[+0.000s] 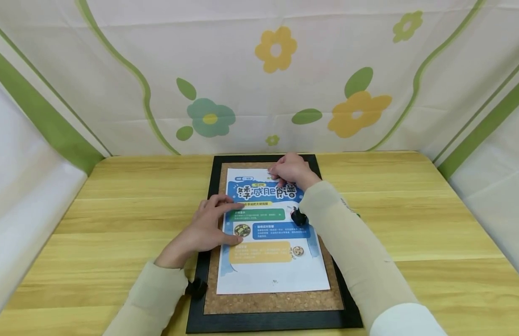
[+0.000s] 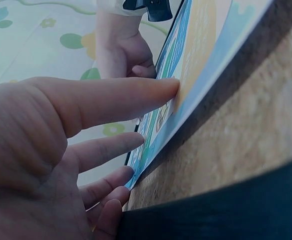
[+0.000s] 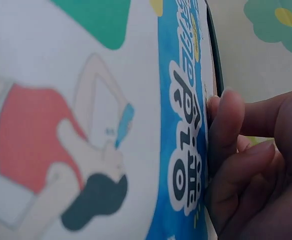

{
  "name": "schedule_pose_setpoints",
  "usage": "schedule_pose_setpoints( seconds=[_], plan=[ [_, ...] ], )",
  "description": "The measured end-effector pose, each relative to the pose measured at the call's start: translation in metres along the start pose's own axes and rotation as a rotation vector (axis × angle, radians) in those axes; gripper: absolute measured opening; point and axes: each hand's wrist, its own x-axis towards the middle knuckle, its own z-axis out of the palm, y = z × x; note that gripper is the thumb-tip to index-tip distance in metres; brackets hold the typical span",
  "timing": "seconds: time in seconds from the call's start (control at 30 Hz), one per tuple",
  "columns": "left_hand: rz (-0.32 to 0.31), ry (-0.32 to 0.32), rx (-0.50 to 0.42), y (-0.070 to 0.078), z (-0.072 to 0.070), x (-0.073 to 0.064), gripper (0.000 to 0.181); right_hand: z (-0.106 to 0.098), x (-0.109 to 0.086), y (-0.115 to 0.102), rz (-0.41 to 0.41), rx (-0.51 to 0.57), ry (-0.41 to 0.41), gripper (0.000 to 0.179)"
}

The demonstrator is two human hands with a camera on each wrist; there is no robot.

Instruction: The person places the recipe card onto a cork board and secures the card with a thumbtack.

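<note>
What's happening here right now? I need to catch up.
A person is working with both hands on a printed sheet, which lies on a cork board with a black frame, on a wooden table. The left hand touches the sheet's left side. The right hand is at its top edge, fingers curled; whether they pinch anything isn't clear.

The head camera looks from above, forward and down, to the far edge of the table. The left wrist camera and the right one face roughly this edge, very near; both share the printed sheet.
</note>
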Motion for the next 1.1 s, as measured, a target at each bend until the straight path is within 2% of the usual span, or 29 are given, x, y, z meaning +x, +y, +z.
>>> schedule_pose_setpoints(
  seconds=[0.47, 0.73, 1.1],
  plan=[
    [-0.019, 0.003, -0.008, -0.0012, 0.0007, -0.0003, 0.073, 0.0033, -0.0017, -0.0029, 0.004, -0.032, 0.027, 0.023],
    [-0.011, 0.006, -0.004, -0.0014, 0.0006, -0.0004, 0.073, 0.0048, -0.0008, 0.0039, -0.016, 0.043, 0.058, 0.022],
    [-0.006, 0.008, 0.005, -0.0033, 0.0003, -0.0013, 0.073, 0.0085, 0.0019, 0.0060, -0.017, 0.066, 0.084, 0.023]
  ],
)
